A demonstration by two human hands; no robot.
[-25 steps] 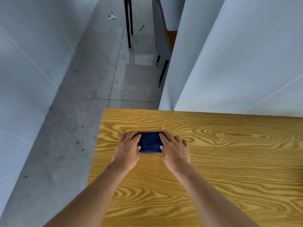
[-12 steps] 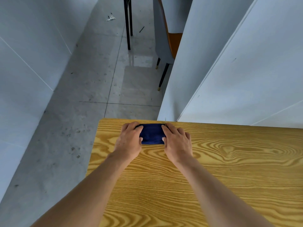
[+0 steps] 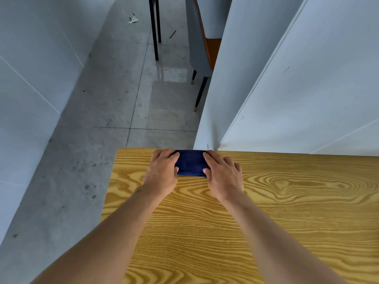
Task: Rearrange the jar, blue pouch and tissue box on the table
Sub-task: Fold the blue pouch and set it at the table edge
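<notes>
Grey tiled floor (image 3: 114, 111) runs past white wall panels (image 3: 297, 89) to a chair (image 3: 202, 50) with a grey back, an orange seat and dark legs; a scrap of litter (image 3: 133, 19) lies further up the floor. Wood-grain table (image 3: 266, 212) fills the lower frame.

Blue pouch (image 3: 190, 162) lies flat at the table's far edge, near the far left corner, its far side level with the rim.

Left hand (image 3: 162, 173): grips the pouch's left end, fingers curled over the far side, thumb on the near side.

Right hand (image 3: 223, 175): grips the right end in mirror fashion, thumb tip on the near edge, fingers bent over the top.

Both grips are narrow, pouch pinched between thumb and fingers. Both forearms reach out over the tabletop. Whether the pouch is lifted off the wood: cannot tell.
</notes>
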